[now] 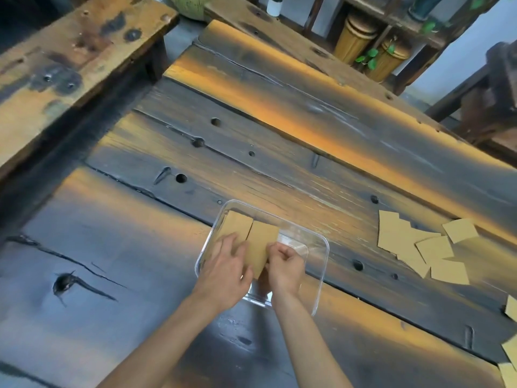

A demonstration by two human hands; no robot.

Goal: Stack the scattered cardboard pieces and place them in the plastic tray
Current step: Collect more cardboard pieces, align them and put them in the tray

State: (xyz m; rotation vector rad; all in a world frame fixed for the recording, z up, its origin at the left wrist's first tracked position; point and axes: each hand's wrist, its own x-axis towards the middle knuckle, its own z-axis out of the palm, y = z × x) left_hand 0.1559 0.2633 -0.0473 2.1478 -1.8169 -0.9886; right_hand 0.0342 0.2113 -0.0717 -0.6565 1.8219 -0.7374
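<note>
A clear plastic tray (pixel 319 275) sits on the dark wooden table in front of me. Inside it a brown cardboard piece (pixel 236 225) lies flat at the far left. Beside it a second cardboard piece (pixel 263 245) is tilted, held between both hands over the tray. My left hand (pixel 228 271) grips its left edge and partly covers the flat piece. My right hand (pixel 285 266) pinches its right edge with curled fingers. Several more cardboard pieces (pixel 419 245) lie scattered on the table to the right.
More cardboard scraps (pixel 510 357) lie at the right edge of the view. A wooden bench (pixel 56 65) runs along the left. Shelves with yellow bins (pixel 355 37) and plants stand beyond the table's far end.
</note>
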